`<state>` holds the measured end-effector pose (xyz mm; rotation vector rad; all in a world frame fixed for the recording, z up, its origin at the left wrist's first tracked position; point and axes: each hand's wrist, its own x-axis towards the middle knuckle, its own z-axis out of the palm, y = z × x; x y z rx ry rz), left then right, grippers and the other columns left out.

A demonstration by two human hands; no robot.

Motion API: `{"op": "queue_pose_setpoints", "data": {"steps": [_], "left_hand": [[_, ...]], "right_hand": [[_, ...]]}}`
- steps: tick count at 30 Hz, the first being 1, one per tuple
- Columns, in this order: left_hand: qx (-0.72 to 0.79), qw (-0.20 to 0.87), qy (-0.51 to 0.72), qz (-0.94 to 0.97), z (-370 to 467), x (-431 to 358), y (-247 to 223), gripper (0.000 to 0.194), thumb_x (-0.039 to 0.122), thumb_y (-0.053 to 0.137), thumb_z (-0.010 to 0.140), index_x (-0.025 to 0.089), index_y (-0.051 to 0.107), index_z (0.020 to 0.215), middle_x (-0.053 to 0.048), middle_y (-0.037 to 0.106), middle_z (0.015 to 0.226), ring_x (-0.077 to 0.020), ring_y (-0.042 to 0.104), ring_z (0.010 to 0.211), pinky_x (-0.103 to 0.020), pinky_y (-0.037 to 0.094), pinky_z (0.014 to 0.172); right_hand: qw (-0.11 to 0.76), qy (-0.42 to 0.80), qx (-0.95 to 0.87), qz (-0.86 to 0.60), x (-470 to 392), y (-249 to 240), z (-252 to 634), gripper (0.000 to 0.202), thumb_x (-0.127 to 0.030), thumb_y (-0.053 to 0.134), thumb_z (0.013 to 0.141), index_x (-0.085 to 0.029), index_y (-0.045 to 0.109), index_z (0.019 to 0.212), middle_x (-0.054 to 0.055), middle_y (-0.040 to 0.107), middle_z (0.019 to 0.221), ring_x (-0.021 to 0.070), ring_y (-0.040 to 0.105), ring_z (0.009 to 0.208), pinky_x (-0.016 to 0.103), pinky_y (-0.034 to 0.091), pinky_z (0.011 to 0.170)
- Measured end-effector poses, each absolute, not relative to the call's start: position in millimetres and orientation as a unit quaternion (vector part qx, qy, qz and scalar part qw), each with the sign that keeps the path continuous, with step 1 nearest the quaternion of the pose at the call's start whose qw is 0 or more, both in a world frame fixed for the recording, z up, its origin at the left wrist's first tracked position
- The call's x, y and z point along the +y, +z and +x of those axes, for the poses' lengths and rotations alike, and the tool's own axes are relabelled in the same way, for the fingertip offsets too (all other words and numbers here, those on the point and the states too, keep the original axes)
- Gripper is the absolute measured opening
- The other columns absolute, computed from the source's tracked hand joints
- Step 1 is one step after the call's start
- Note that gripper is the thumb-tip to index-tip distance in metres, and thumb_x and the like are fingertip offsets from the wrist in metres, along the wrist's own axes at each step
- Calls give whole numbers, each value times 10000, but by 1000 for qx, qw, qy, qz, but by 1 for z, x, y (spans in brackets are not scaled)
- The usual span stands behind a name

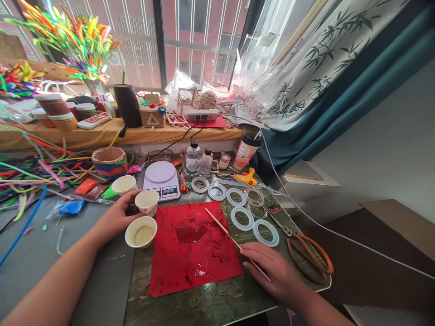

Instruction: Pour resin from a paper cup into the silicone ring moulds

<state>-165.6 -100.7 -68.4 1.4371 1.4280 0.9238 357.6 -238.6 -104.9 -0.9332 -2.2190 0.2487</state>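
My left hand [123, 213] is closed around the lower side of a small white paper cup [148, 199]. Just in front of it stands a second paper cup [133, 234] with some pale yellowish liquid at the bottom. A third paper cup [123, 182] is behind my wrist. In my right hand [267, 267] a thin wooden stick [220, 225] is pinched, its far tip over a red sheet [166, 271]. The sheet has wet, shiny dark patches across its middle.
Behind the sheet are a kitchen scale [161, 174], two clear bottles [192, 160] and a lidded drink cup [247, 151]. To the right lie ring-shaped silicone molds [242, 213], orange-handled scissors [312, 249] and a yellow glue gun [248, 177]. Pipe cleaners [50, 174] clutter the left.
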Motion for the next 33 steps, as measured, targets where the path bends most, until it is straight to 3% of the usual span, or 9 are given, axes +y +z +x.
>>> {"op": "queue_pose_setpoints", "data": {"steps": [3, 9, 19, 28, 33], "left_hand": [[583, 423, 386, 576, -164, -104, -69, 1159, 837, 1134, 532, 259, 773, 1469, -195, 907, 1399, -395, 919, 1067, -531, 797, 909], [600, 382, 430, 556, -161, -111, -68, 1144, 895, 1081, 596, 302, 737, 1512, -166, 898, 1442, -437, 886, 1274, -544, 784, 1027], [598, 377, 457, 539, -157, -116, -65, 1134, 919, 1063, 643, 272, 702, 1503, -138, 916, 1359, -391, 884, 1198, -546, 781, 1030], [579, 346, 512, 532, -153, -122, -68, 1097, 890, 1075, 637, 316, 684, 1486, -127, 870, 1542, -438, 788, 1510, -629, 633, 1338], [583, 314, 519, 541, -158, -125, -68, 1094, 887, 1060, 650, 302, 680, 1492, -166, 838, 1569, -452, 790, 1504, -641, 616, 1345]], "right_hand": [[333, 97, -865, -362, -241, -103, 360, 447, -186, 736, 1168, -307, 768, 1597, 124, 953, 1359, 280, 955, 1213, 417, 796, 1095], [293, 91, -880, -363, -243, -106, 370, 482, -154, 684, 1176, -275, 771, 1634, 147, 926, 1461, 279, 919, 1350, 410, 756, 1186], [226, 130, -895, -361, -246, -108, 397, 558, -280, 765, 1196, -290, 708, 1751, 169, 865, 1598, 331, 828, 1532, 469, 711, 1263], [242, 114, -887, -377, -258, -108, 394, 543, -239, 729, 1173, -295, 710, 1713, 175, 829, 1657, 300, 829, 1531, 432, 703, 1266], [265, 50, -898, -347, -219, -81, 384, 469, -210, 687, 1169, -280, 749, 1629, 192, 855, 1577, 317, 858, 1446, 466, 733, 1219]]}}
